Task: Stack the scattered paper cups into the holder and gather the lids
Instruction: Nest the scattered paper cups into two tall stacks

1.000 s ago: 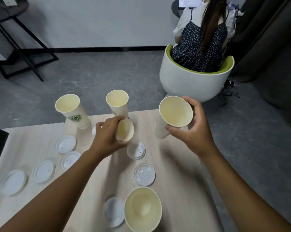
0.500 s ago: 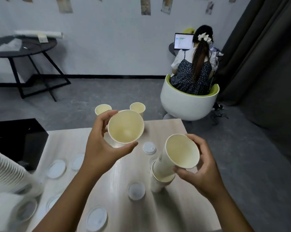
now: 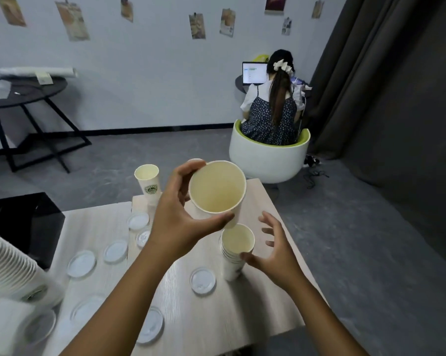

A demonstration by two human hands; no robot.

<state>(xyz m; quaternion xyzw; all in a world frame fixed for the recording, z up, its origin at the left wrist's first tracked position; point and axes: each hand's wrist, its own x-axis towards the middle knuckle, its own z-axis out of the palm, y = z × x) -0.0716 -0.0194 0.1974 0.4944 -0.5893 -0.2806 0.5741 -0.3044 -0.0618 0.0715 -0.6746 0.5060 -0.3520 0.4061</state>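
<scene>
While the left hand (image 3: 177, 224) wraps its fingers (image 3: 188, 170) and thumb around a paper cup (image 3: 216, 187) at centre frame, mouth tilted toward the camera and raised above the counter (image 3: 242, 312), the right hand (image 3: 275, 255) is spread wide and holds nothing.

Right hand: fingers splayed apart, thumb tip just beside or touching the wall of the cup stack (image 3: 236, 250); which of the two cannot be told.

Cup stack: several nested cups, upright on the counter, right of centre, directly below the raised cup.

Single cup (image 3: 148, 182): upright, green round logo on its side, at the far edge of the counter, upper left of the left hand. A further cup rim shows behind the left fingers, mostly hidden.

Lids: flat, round, pale, scattered on the counter. One lid (image 3: 202, 280) lies just left of the stack's base; one (image 3: 138, 220) lies near the logo cup; two (image 3: 115, 251) (image 3: 81, 263) sit mid-left; one (image 3: 150, 325) lies at lower centre beneath the left forearm; others at lower left are blurred.

Tall nested column of cups (image 3: 8, 263): lower left edge of frame, lying slanted, blurred.

Black box (image 3: 24, 222): left of frame, at the counter's left side.

Background: seated person (image 3: 273, 109) in a white tub chair (image 3: 265, 155), upper right, facing a laptop (image 3: 254, 72).
</scene>
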